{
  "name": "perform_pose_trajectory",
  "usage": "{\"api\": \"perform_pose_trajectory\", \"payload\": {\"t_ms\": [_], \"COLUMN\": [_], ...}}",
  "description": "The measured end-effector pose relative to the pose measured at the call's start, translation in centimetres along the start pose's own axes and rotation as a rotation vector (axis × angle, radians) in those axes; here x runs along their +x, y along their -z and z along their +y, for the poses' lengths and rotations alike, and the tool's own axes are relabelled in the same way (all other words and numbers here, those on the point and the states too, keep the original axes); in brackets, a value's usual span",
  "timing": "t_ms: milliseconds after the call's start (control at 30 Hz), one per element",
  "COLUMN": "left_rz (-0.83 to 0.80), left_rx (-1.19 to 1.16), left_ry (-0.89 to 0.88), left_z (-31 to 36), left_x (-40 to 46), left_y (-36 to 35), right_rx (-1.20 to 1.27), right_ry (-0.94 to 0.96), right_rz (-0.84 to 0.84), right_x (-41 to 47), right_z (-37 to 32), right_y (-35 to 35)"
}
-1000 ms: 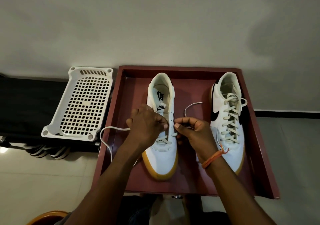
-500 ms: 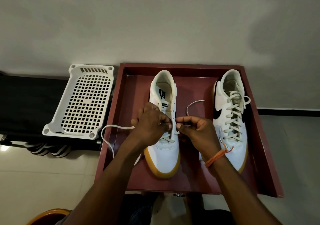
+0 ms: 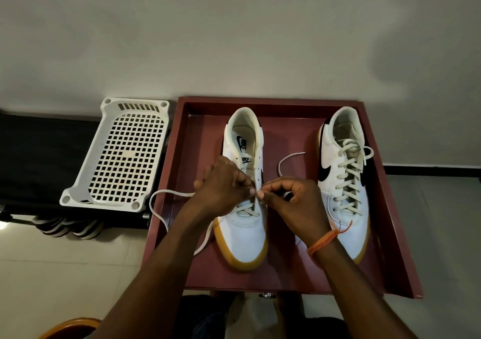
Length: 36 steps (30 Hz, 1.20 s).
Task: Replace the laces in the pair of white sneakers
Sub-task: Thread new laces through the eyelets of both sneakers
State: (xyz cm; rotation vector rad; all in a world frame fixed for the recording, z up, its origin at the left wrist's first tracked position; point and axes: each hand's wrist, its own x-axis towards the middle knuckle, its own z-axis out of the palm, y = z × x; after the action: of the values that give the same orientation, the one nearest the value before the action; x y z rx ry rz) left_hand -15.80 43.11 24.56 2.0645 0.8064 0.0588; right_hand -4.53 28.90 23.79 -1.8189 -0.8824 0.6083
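Observation:
Two white sneakers with gum soles stand toe-toward-me in a maroon tray [image 3: 390,234]. The left sneaker [image 3: 243,234] is laced only at its lowest eyelets. A cream lace [image 3: 166,195] trails from it over the tray's left wall, and its other end [image 3: 289,157] curves between the shoes. My left hand [image 3: 223,191] is curled over the shoe's left eyelet row and pinches the lace. My right hand [image 3: 294,199] pinches the lace at the right eyelet row, fingertips nearly meeting the left hand's. The right sneaker [image 3: 346,182] is fully laced.
A white perforated plastic basket [image 3: 122,153] lies upside down on a black surface left of the tray. Striped shoes [image 3: 70,226] sit beneath it on the tiled floor. A wall rises behind the tray. An orange rim [image 3: 67,328] shows at the bottom left.
Both hands stay at the left sneaker's eyelets, working the lace; my right hand's fingers have closed in nearer the left hand. The view has shifted slightly.

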Motion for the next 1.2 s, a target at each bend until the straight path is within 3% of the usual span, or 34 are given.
{"api": "perform_pose_trajectory", "payload": {"t_ms": [167,333,400,500,567,733,833,967,1067,1200], "left_rz": [-0.028,-0.044,-0.067,-0.069,-0.044,-0.040,-0.037,-0.037,-0.045,-0.068], "left_rx": [-0.048,0.187,0.175,0.164,0.162,-0.011,-0.076,-0.056,0.090,0.191], "left_ry": [-0.018,-0.012,-0.033,-0.054,-0.064,-0.057,-0.047,-0.006,0.017,0.037], "left_z": [-0.2,0.0,0.0,0.1,0.1,0.3,0.5,0.8,1.2,0.7], "left_x": [0.1,0.0,0.0,-0.2,-0.2,-0.3,-0.5,-0.4,-0.5,-0.5], "left_y": [0.4,0.5,0.7,1.0,0.8,0.5,0.7,0.7,1.0,1.4], "right_rx": [0.004,0.046,0.178,0.418,0.347,0.051,0.014,0.055,0.097,0.371], "right_ry": [-0.025,-0.114,-0.188,-0.285,-0.260,-0.192,-0.165,-0.227,-0.258,-0.366], "right_rz": [0.018,-0.036,-0.039,0.135,0.201,-0.018,-0.018,0.019,0.007,0.068], "right_x": [-0.1,0.1,0.2,1.0,1.2,0.0,-0.1,-0.2,0.1,0.9], "right_z": [-0.2,-0.1,-0.6,-1.7,-1.7,-1.0,-0.7,-0.5,-0.7,-1.4], "right_y": [-0.4,-0.1,0.4,2.7,3.9,1.0,-0.1,-0.3,-0.1,2.6]}}
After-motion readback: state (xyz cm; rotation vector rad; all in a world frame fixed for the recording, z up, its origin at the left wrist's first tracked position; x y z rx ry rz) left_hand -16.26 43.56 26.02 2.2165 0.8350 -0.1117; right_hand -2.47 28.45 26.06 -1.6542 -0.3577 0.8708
